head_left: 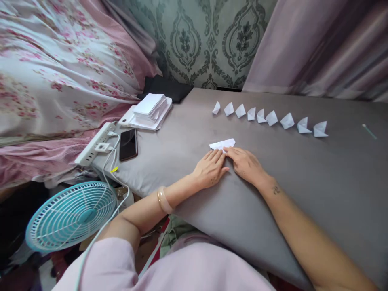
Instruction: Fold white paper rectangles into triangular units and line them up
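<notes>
A white sheet of folded paper (222, 144) lies on the grey-covered surface in front of me, its lower part hidden under my fingers. My left hand (211, 167) rests flat on the paper's near edge, fingers stretched and thumb out to the side. Close against it, my right hand (245, 163) has its fingers bent together at the paper's right part, with the fingertips on it; the thumb is hidden. Beyond the hands stands a row of several small folded paper pieces (287, 121), pointed and boat-like.
At the left are a stack of white paper (151, 109), a phone (128, 144) and a power strip (96, 144) with cables. A blue fan (86, 216) stands below the edge. A thin green stick (370, 132) lies far right. A black folded item (169, 87) sits at the back.
</notes>
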### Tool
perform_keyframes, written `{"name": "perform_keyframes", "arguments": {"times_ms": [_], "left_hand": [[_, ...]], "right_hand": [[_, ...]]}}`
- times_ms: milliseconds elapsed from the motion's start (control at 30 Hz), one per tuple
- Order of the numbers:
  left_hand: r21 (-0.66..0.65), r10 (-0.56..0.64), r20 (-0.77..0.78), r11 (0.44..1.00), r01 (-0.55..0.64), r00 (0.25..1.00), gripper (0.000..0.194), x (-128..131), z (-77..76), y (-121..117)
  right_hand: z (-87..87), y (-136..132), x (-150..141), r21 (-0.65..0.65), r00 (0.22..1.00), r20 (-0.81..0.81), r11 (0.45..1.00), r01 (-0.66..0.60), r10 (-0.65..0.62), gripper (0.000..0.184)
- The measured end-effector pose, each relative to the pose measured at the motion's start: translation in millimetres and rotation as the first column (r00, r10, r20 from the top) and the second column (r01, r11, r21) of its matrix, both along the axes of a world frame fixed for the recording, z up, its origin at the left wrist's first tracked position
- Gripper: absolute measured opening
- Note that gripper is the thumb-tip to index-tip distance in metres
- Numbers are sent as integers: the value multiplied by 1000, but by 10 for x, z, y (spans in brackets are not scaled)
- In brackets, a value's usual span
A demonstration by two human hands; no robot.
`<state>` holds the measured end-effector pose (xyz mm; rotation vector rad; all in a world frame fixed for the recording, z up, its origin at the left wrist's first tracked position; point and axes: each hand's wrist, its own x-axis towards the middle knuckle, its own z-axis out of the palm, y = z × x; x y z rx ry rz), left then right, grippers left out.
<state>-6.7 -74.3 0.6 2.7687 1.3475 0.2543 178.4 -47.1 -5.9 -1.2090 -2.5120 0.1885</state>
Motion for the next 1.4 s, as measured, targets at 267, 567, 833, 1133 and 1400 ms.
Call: {"name": "perform_keyframes", "arguments": {"times_ms": [267, 567, 833, 1133, 1400], "left_hand": [[-25, 43, 25, 999, -42, 999, 62, -36, -74, 9], [4, 158, 53, 987, -158, 986, 49, -137, 13, 319], [-198, 66, 301, 980, -5, 951, 29, -161, 62, 929], [-319, 71, 429, 945, 77, 901, 29, -164, -18, 1000], [-354, 95, 468, 931, 88, 879, 27, -171, -29, 1031]], "right_hand": [[-17, 3, 0, 24, 1000, -17, 1000, -5, 5, 50], [121, -133, -199, 41, 983, 155, 995, 92, -97, 37], [210, -298, -406, 154, 942, 178, 953, 260, -286, 24], [-29, 6, -211, -33, 901, -189, 920, 391, -390, 9], [-129, 49, -114, 27, 840, -182, 851, 524, -511, 49]]}}
